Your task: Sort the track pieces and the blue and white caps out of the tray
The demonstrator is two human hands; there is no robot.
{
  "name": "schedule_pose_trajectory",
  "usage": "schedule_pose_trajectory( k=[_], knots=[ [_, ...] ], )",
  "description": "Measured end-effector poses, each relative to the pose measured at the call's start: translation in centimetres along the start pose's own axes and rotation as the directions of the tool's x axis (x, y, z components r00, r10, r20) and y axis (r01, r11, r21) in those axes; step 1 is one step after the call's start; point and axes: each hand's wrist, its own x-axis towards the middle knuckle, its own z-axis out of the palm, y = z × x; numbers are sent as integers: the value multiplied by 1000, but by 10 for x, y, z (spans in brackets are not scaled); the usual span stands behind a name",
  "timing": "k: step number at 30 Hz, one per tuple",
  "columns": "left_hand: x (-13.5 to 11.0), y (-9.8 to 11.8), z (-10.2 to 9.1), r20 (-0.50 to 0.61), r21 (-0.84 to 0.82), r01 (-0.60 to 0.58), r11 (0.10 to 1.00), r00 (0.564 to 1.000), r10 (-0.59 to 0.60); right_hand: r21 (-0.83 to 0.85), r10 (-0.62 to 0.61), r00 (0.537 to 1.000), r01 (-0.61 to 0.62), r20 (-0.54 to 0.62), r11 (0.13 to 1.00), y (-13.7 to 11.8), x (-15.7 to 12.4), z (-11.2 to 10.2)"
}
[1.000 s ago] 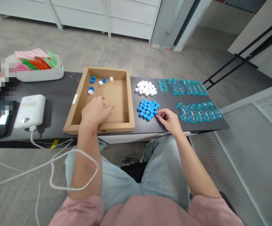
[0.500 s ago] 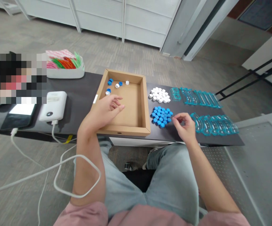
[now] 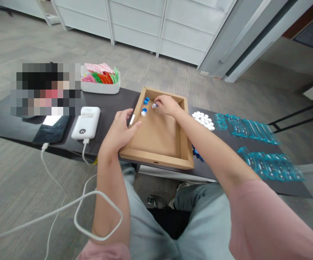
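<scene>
My right hand (image 3: 167, 105) reaches into the cardboard box (image 3: 156, 159) near its far wall. Its fingers are pinched together and point down; whatever is between them is hidden. Right beside the fingertips lies a white hexagonal piece (image 3: 154, 105), with a bit of blue next to it. Blue hexagonal pieces (image 3: 146, 100) sit in the far left corner, and a white piece (image 3: 143, 113) touches a blue one nearer me. At the box's left wall my left hand (image 3: 122, 130) is open, thumb apart from the fingers, holding nothing.
White pieces (image 3: 203, 120) lie right of the box; blue pieces (image 3: 197, 153) are mostly behind my right arm. Clear teal plastic parts (image 3: 272, 164) stand in rows further right. Leftward are a white power bank (image 3: 86, 122), a phone (image 3: 51, 128), a filled white basket (image 3: 101, 87) and a white cable (image 3: 102, 193).
My right hand has moved left from beside the blue pile into the box. My left hand has drawn back to the box's left wall. The view has shifted left.
</scene>
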Motion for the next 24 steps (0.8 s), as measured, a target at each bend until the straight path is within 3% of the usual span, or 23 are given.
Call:
schedule_pose_trajectory(
  k=[2,5,7,15,24],
  knots=[
    [1,-1,3,46,11,-1,1000,999,0,-66,58,996,-53,71,996,-4,9,7],
    [3,-2,6,79,50,-11,999,997,7,-92,3,992,8,123,996,-13,5,13],
    [3,-4,7,77,64,-7,998,997,2,-81,-49,991,60,124,995,-19,-1,16],
    [3,-4,10,69,94,29,995,997,-35,-85,-68,993,77,99,993,-41,-6,27],
    [5,-10,10,53,99,35,995,998,-40,-32,-133,988,136,76,990,-47,-4,26]
  ],
)
